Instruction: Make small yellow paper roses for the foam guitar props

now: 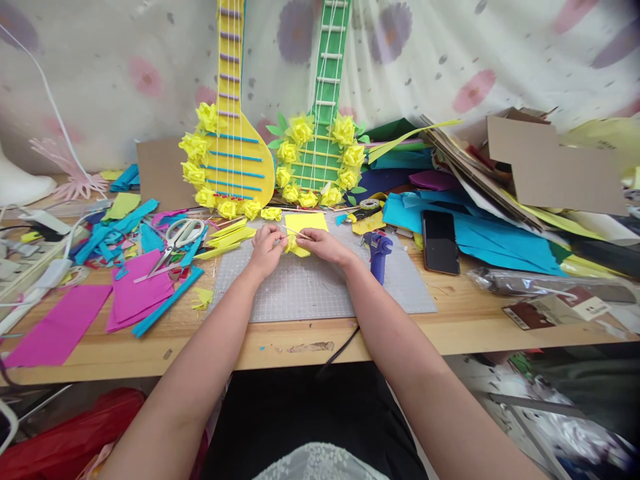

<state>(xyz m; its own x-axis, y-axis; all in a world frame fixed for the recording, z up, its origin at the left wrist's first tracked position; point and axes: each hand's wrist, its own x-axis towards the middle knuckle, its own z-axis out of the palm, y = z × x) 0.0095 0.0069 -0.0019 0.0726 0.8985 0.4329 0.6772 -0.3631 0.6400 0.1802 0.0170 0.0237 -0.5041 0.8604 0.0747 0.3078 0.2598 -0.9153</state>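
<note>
Over the grey cutting mat [307,293], both hands meet around a small yellow paper piece [295,247]. My left hand [268,250] is closed, its fingertips pinching the piece's left side. My right hand [324,245] is closed on a thin wooden stick [294,231], which slants across the top of the paper; its fingertips also reach the paper. A flat yellow square [306,221] lies just behind the hands. Left of them are stacked yellow paper strips [227,239]. To the right, a blue glue gun [379,257] rests on the mat.
A yellow paper guitar [237,150] and a green one [325,143], both trimmed with yellow paper flowers, stand behind. Scissors [180,240], magenta sheets [143,287] and blue scraps lie left. A phone [440,241], blue paper [485,233] and cardboard [555,170] are right.
</note>
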